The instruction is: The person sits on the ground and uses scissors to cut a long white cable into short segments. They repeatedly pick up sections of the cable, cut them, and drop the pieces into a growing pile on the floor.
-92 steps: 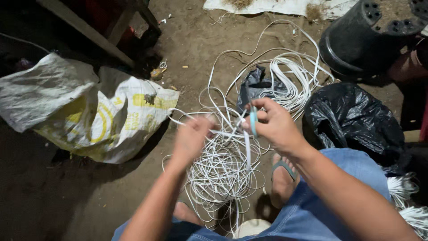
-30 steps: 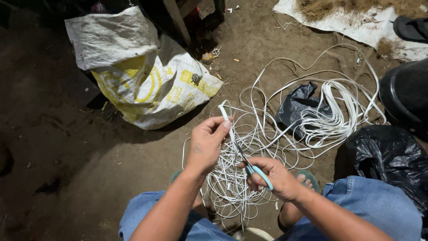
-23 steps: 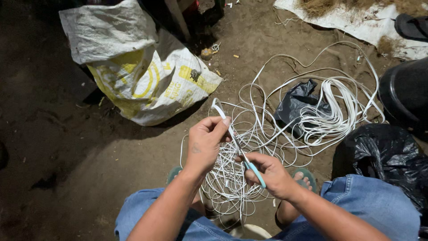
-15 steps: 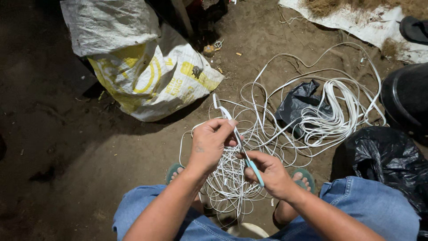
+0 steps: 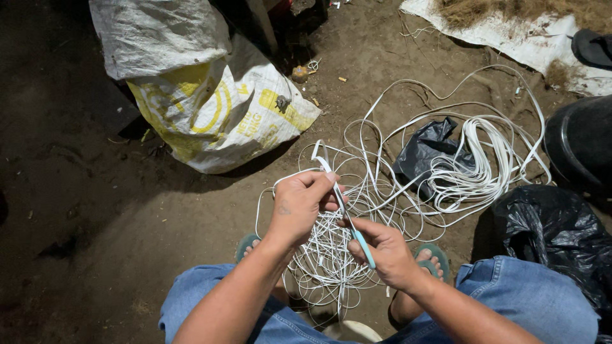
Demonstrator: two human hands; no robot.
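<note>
Two hands work over the dirt floor (image 5: 127, 229): left hand (image 5: 299, 204) pinching a white cord (image 5: 322, 159), right hand (image 5: 386, 251) gripping a teal-handled tool (image 5: 363, 247).

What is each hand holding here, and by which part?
The left hand pinches a white flat cable just below its free end. The right hand grips a thin tool by its teal handle, its blade lying along the cable.

We find bare dirt floor (image 5: 95, 216) left of the tangled white flat cord (image 5: 357, 210); beyond it lies a white-and-yellow woven sack (image 5: 217, 108), right a crumpled black plastic bag (image 5: 554, 236).
</note>
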